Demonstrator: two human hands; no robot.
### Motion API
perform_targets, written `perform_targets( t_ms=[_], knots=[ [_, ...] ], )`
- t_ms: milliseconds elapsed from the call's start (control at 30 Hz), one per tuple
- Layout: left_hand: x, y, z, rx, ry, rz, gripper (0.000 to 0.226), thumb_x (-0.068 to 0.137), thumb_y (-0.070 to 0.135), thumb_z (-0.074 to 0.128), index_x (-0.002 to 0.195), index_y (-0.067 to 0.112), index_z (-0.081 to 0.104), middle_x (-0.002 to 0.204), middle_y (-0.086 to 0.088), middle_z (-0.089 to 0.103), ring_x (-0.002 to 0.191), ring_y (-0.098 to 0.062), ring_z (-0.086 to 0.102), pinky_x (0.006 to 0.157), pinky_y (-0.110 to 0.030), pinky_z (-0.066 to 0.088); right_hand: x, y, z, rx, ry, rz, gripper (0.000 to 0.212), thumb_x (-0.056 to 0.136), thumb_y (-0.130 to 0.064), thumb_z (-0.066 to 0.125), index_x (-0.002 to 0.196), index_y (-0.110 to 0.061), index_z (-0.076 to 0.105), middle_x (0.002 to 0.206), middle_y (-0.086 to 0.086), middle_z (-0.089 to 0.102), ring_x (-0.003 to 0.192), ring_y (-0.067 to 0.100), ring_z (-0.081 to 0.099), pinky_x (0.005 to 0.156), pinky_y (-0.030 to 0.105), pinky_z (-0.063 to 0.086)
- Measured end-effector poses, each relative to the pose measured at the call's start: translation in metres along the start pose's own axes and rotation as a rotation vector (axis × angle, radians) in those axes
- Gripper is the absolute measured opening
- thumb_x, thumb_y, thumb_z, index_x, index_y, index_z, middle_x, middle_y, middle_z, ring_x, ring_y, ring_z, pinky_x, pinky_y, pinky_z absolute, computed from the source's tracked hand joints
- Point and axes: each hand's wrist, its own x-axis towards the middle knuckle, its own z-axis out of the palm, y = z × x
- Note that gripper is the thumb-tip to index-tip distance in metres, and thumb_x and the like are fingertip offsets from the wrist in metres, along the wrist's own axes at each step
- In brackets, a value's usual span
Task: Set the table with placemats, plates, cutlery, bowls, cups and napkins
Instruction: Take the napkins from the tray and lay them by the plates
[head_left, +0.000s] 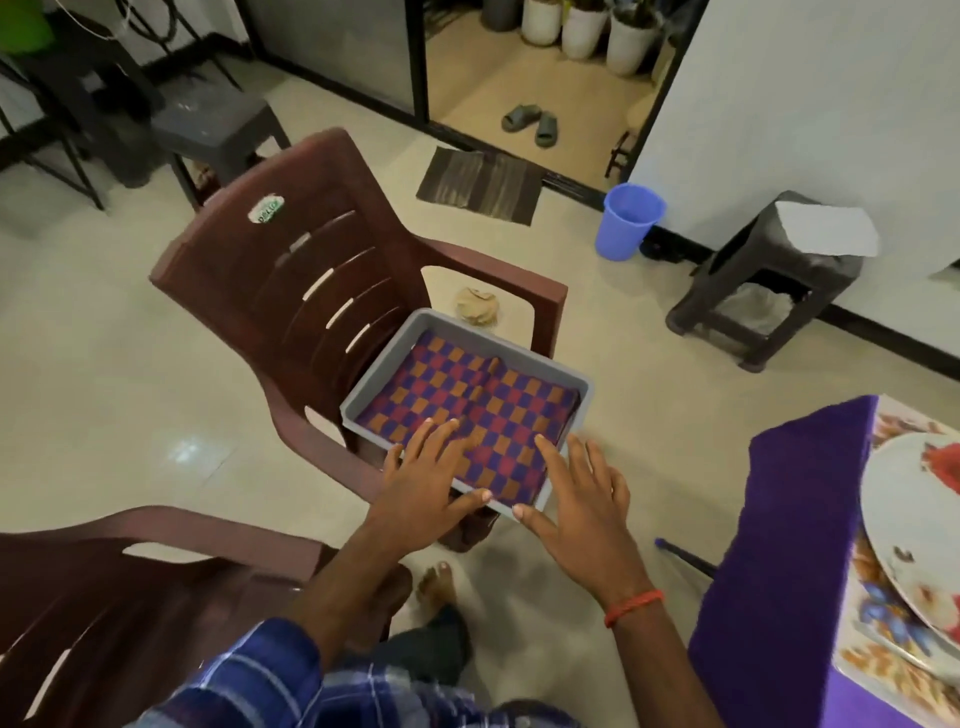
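Note:
A grey tray sits on the seat of a brown plastic chair. Inside it lies a folded checked napkin in purple, red and orange. My left hand lies flat on the near left part of the napkin, fingers straight. At the tray's near right edge my right hand hovers with fingers spread; whether it touches the napkin is unclear. At the far right, a floral plate rests on a patterned placemat on the purple-covered table.
A second brown chair stands at the near left. A blue bucket, a dark stool with white paper on it, and a doormat are on the floor beyond. My bare feet show below the tray.

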Motion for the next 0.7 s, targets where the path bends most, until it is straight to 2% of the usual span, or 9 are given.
perform_targets(
  t_ms=[67,133,233,300,400,500,567,633,700],
  knots=[
    [0.023,-0.011,0.003,0.012,-0.048,-0.014,0.095,0.076,0.091,0.013,0.144,0.033,0.041,0.168,0.008,0.015,0.157,-0.02,0.0,0.124,-0.06,0.014,0.023,0.004,0.004,0.038,-0.026,0.011,0.081,0.093,-0.069,0.048,0.155,-0.041,0.003,0.169,0.003,0.001,0.154,0.024,-0.008,0.124,0.049,0.002],
    [0.044,-0.02,0.008,0.003,-0.071,-0.034,0.092,0.075,0.091,0.012,0.138,0.032,0.046,0.167,0.008,0.018,0.157,-0.02,0.001,0.123,-0.061,0.014,0.044,0.008,0.01,0.091,-0.051,0.017,0.079,0.093,-0.067,0.05,0.154,-0.041,0.008,0.167,0.001,0.01,0.154,0.023,-0.001,0.123,0.047,0.005],
    [0.065,-0.032,0.014,-0.013,-0.086,-0.078,0.086,0.077,0.088,0.014,0.132,0.031,0.051,0.165,0.006,0.023,0.157,-0.022,0.005,0.122,-0.062,0.017,0.077,0.011,0.017,0.175,-0.115,0.019,0.073,0.093,-0.063,0.054,0.151,-0.037,0.02,0.151,-0.006,0.044,0.142,0.02,0.033,0.118,0.04,0.023],
    [0.079,-0.04,0.021,-0.026,-0.086,-0.099,0.09,0.078,0.088,0.015,0.133,0.029,0.053,0.165,0.004,0.027,0.157,-0.023,0.009,0.122,-0.062,0.018,0.1,0.014,0.024,0.217,-0.193,0.038,0.068,0.092,-0.066,0.051,0.148,-0.036,0.027,0.139,-0.007,0.054,0.132,0.02,0.046,0.114,0.043,0.035],
    [0.098,-0.054,0.032,-0.033,-0.084,-0.115,0.098,0.076,0.094,0.011,0.134,0.028,0.056,0.164,0.002,0.03,0.156,-0.026,0.012,0.121,-0.064,0.02,0.133,0.019,0.033,0.261,-0.284,0.043,0.066,0.085,-0.073,0.046,0.139,-0.035,0.04,0.131,-0.007,0.058,0.123,0.02,0.054,0.105,0.048,0.045],
    [0.117,-0.065,0.039,-0.059,-0.136,-0.187,0.088,0.076,0.086,0.02,0.131,0.029,0.059,0.164,0.002,0.029,0.156,-0.026,0.01,0.121,-0.065,0.018,0.168,0.024,0.043,0.333,-0.368,0.055,0.053,0.094,-0.054,0.06,0.139,-0.027,0.051,0.129,-0.005,0.062,0.122,0.018,0.058,0.104,0.046,0.048],
    [0.135,-0.071,0.044,-0.1,-0.149,-0.245,0.085,0.076,0.085,0.022,0.127,0.029,0.062,0.163,0.003,0.029,0.156,-0.025,0.009,0.121,-0.064,0.017,0.195,0.033,0.055,0.363,-0.444,0.087,0.054,0.095,-0.049,0.063,0.142,-0.025,0.051,0.134,-0.002,0.062,0.124,0.018,0.058,0.105,0.044,0.049],
    [0.156,-0.077,0.051,-0.111,-0.153,-0.298,0.073,0.083,0.082,0.037,0.126,0.028,0.062,0.162,0.004,0.03,0.155,-0.025,0.011,0.121,-0.061,0.017,0.223,0.044,0.07,0.372,-0.511,0.118,0.059,0.093,-0.052,0.063,0.144,-0.027,0.049,0.138,0.002,0.06,0.125,0.02,0.058,0.104,0.046,0.05],
    [0.178,-0.086,0.066,-0.111,-0.149,-0.336,0.059,0.092,0.069,0.052,0.133,0.026,0.059,0.163,0.003,0.03,0.155,-0.025,0.013,0.121,-0.059,0.018,0.249,0.055,0.088,0.384,-0.552,0.138,0.061,0.093,-0.055,0.062,0.146,-0.028,0.048,0.139,0.004,0.059,0.127,0.022,0.057,0.104,0.047,0.05]
  ],
)
